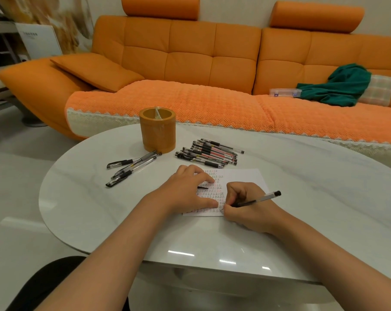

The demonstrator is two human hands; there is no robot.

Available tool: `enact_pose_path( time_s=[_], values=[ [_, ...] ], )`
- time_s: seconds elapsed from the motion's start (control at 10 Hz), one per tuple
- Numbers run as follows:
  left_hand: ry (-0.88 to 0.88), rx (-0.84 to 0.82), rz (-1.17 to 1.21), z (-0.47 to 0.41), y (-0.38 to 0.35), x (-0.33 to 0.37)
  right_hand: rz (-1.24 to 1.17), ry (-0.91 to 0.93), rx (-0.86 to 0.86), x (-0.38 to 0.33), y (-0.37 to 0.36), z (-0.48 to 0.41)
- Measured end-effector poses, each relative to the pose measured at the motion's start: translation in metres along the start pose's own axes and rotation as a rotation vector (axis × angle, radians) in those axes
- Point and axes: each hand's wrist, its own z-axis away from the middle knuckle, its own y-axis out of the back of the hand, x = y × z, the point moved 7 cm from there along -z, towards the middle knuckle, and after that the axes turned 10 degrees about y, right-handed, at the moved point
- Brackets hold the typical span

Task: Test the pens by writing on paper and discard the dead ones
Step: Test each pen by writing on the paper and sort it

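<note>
Fingers [233, 192] of the right hand [246, 208] curl round the black pen [260, 199], pinching it near the tip, which meets the paper [244, 176] at its 6 o'clock edge; the left hand [185, 194] lies flat, fingers spread, pinning the sheet. A pile of pens [209, 153] lies at 12 o'clock of it, loose pens [131, 168] at 10 o'clock. Old marks crowd the page — a faint stroke could be misread and a dead pen kept

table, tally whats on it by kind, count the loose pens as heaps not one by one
Heaps of loose pens: 2 (left heap, right heap)
Held pen, in the right hand: 1
Sheet of paper: 1
Orange pen holder: 1
Small black cap, lying on the paper: 1
Total: 6
</note>
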Motion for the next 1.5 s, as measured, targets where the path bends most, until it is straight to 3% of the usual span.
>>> enact_pose_path(
  time_s=[0.9,1.2,1.5],
  values=[
    [0.004,-0.007,-0.004,0.001,0.0,0.0,-0.014,0.012,-0.038,-0.005,-0.002,0.001],
    [0.019,-0.011,0.003,0.0,0.0,0.0,-0.248,-0.108,0.193,0.011,0.015,0.0],
    [0.036,0.069,-0.022,0.0,0.013,-0.004,-0.287,-0.046,0.239,0.006,0.027,-0.007]
  ],
)
